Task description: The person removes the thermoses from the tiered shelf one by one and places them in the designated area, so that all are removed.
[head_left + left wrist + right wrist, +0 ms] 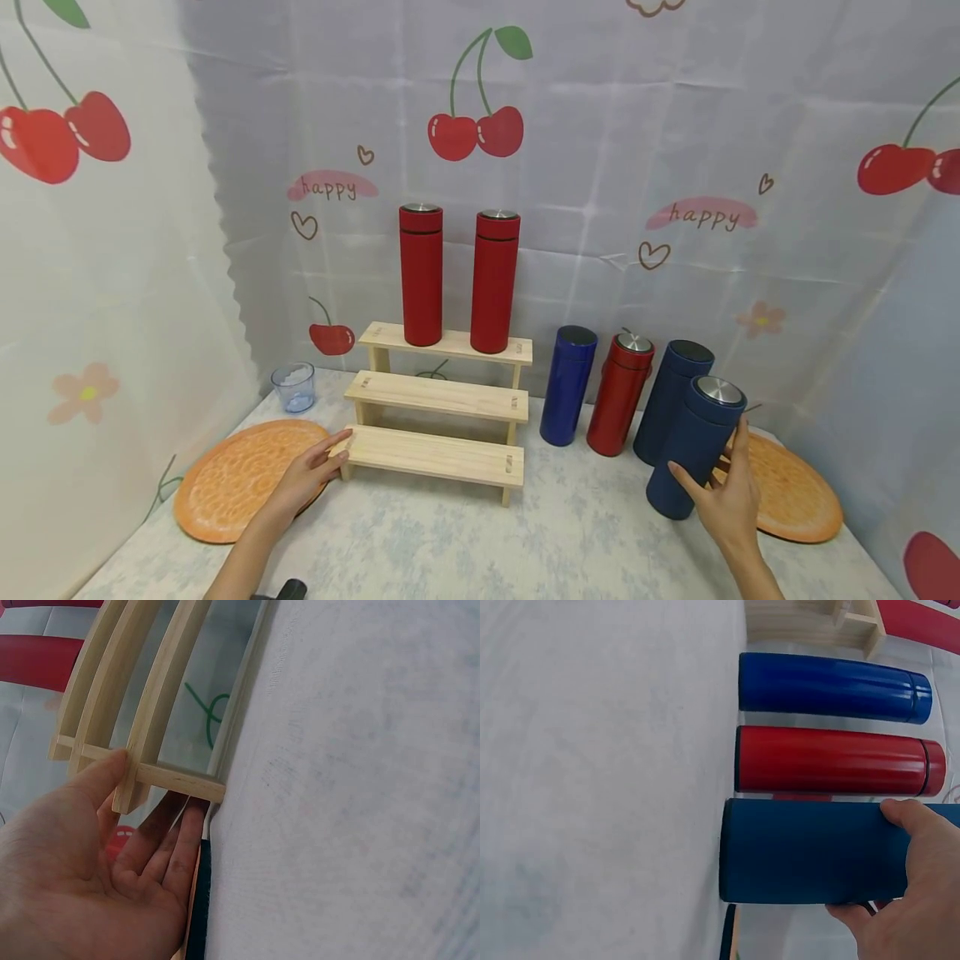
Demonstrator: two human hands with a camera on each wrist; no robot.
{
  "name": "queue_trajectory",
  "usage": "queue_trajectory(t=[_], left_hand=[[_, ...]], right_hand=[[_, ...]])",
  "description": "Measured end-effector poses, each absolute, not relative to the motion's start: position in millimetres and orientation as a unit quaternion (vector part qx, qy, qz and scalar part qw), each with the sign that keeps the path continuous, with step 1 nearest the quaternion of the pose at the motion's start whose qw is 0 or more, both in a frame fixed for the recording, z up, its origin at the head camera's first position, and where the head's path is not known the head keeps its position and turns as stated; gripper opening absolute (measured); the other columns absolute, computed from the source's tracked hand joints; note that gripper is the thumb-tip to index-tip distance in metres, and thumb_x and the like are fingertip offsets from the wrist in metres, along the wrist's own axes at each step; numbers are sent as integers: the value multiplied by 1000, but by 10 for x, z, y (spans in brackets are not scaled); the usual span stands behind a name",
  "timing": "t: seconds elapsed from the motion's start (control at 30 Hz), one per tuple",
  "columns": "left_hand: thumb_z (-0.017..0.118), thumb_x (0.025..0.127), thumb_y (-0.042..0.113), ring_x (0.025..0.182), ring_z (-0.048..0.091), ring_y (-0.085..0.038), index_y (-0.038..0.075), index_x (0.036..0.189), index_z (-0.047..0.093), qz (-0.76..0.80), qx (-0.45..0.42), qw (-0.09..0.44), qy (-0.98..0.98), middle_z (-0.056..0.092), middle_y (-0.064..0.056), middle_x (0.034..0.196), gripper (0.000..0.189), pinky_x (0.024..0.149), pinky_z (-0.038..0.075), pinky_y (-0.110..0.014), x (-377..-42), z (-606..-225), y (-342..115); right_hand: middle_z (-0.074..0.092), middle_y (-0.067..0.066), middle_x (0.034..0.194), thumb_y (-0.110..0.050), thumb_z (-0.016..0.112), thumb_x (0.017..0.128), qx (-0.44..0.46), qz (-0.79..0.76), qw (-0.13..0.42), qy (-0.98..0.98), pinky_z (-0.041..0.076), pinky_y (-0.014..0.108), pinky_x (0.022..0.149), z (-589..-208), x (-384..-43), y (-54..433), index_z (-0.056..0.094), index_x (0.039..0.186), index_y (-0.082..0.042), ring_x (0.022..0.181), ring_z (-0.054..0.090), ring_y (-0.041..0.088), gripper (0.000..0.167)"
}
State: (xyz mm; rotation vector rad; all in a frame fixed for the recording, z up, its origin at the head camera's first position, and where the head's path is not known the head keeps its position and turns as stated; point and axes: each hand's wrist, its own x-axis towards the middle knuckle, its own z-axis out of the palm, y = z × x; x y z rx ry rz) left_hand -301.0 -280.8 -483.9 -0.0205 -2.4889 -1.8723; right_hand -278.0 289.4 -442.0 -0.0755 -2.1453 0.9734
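A three-step wooden display stand (435,454) stands in the middle of the table. My left hand (311,471) holds the left end of its lowest step; in the left wrist view the thumb lies against the board and the other fingers are by the leg. Two red thermos bottles (422,283) stand upright on the top step. My right hand (731,500) grips a dark blue thermos (692,454) with a silver lid, tilted to the right. Behind it stands another dark blue thermos (667,400). A red thermos (618,400) and a shiny blue thermos (567,387) are left of these.
A round orange mat (232,479) lies left of the stand, and another round mat (802,492) lies at the right, partly behind my right hand. Near the back left is a clear cup (293,387). A cherry-patterned curtain (585,167) hangs behind the table.
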Motion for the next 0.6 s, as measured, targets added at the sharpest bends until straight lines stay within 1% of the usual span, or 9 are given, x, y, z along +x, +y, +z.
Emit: queue_trajectory(t=[0.13, 0.3, 0.47, 0.6], left_hand=[[61, 87, 42, 129, 34, -32, 17, 141, 42, -599, -5, 13, -801, 25, -12, 149, 62, 96, 41, -43, -3009, -4825, -2808], [61, 87, 42, 130, 32, -33, 17, 141, 41, -599, -5, 12, -801, 24, -12, 149, 62, 97, 40, -44, -3017, -4821, -2806], [61, 85, 45, 131, 30, -33, 18, 141, 41, -598, -3, 8, -801, 23, -11, 150, 65, 98, 38, -46, -3012, -4813, -2796], [61, 86, 43, 129, 33, -32, 17, 141, 41, -599, -3, 9, -801, 23, -11, 150, 64, 98, 39, -44, -2991, -4807, -2793]], right_hand=[[42, 32, 124, -6, 80, 69, -28, 390, 370, -843, 45, 63, 75, -4433, -2787, 2902, 1, 150, -22, 95, 50, 47, 114], [38, 31, 127, -4, 79, 70, -25, 396, 364, -843, 44, 64, 75, -4427, -2801, 2898, -1, 150, -21, 97, 48, 46, 114], [35, 31, 128, -4, 77, 71, -29, 402, 358, -842, 44, 64, 75, -4464, -2820, 2902, -3, 150, -22, 98, 48, 47, 114], [33, 31, 129, -5, 77, 72, -36, 411, 349, -841, 42, 64, 79, -4473, -2821, 2887, -6, 149, -25, 104, 44, 48, 114]])
